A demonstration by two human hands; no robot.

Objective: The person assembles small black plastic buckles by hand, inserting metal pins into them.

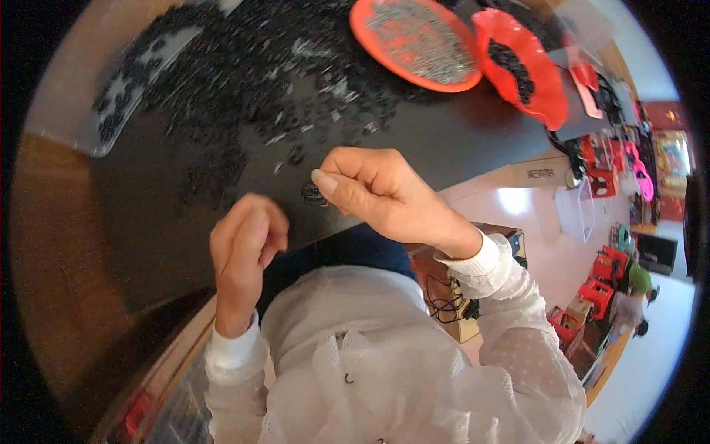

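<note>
My right hand (388, 191) is raised over the near part of the dark table, its fingers curled and the thumb pressed against the index finger. Whatever the pinch may hold is too small to see. Just left of the thumb tip lies a small black ring-like part (313, 194). Lower and to the left, my left hand (244, 248) is also closed, with its fingers bent together and slightly blurred. What it may grip stays hidden. Beyond both hands spreads a heap of small black parts (244, 81), mixed with slim clear or silvery pieces (336, 89).
An orange-red plate (361, 33) of small silvery pieces sits at the far edge. Beside it is a red scalloped dish (547, 107) with black parts. A clear plastic tray (96, 144) stands at left. Cables (444, 296) and a white bin (575, 211) are to the right, with people farther off.
</note>
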